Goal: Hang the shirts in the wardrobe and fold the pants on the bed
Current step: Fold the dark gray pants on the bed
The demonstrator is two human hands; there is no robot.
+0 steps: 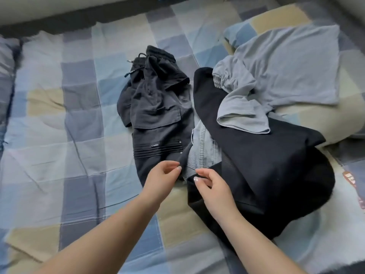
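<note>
Black drawstring pants [156, 107] lie lengthwise near the middle of the bed [59, 119], waistband at the far end with its cord ends loose to the left, a ribbed knee panel lower down, legs running toward the viewer. Bed cover is a patchwork check of blue, grey and tan. Just right of the black pants, touching them, a strip of light blue denim jeans [205, 147] shows between them and a large black garment [262, 169]; the black garment lies over most of the jeans and spreads toward the right edge of the bed. A pale grey shirt [284, 76] lies on top of the black garment's far part and over a checked pillow [239, 34] at upper right. Both bare forearms reach in from the bottom edge. Left hand [161, 177] sits at the lower leg of the black pants, fingers loosely curled, thumb and forefinger tips close together at the fabric edge; cannot tell whether they actually pinch it. Right hand [212, 184] rests on the near edge of the black garment, fingers bent, forefinger extended toward the jeans hem, thumb tucked under; grip on cloth also not clear.
</note>
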